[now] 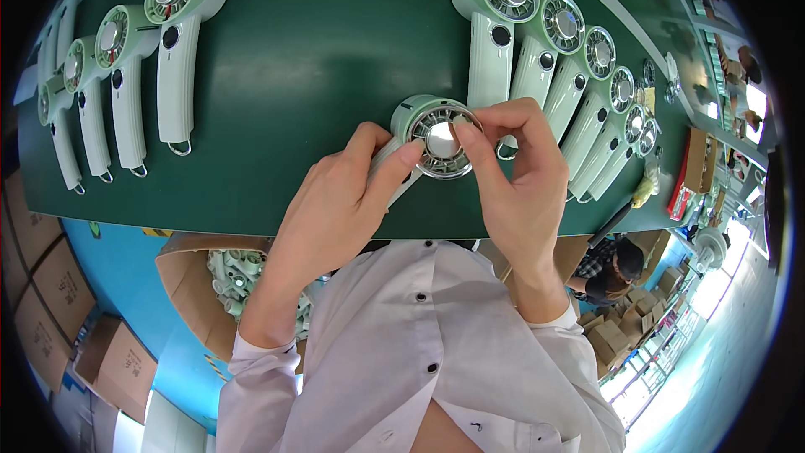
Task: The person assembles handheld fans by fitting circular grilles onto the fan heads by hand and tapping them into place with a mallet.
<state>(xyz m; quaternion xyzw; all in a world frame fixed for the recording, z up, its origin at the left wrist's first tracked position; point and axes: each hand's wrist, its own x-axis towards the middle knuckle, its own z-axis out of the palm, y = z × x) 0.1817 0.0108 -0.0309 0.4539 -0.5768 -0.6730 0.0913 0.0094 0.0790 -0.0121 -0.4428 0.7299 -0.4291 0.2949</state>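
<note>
A pale green handheld fan (pixel 443 143) is between my hands near the table's front edge, its round grille and silver centre disc facing up. My left hand (pixel 331 205) is closed around its handle and side, thumb pressed on the edge of the grille. My right hand (pixel 526 189) pinches the shiny rim on the other side, thumb on the front and fingers curled behind. Most of the held fan's handle is hidden by my left hand. Just beyond my right hand lies another pale green fan (pixel 490 54), with a round dark button on its handle.
Several similar fans (pixel 176 75) lie in a row at the left of the green table (pixel 327 50); more (pixel 599 52) line the right. Below the table edge stands an open carton (pixel 186 285) of pale green parts. Cardboard boxes (pixel 63 285) are stacked at left. A person (pixel 616 268) is at lower right.
</note>
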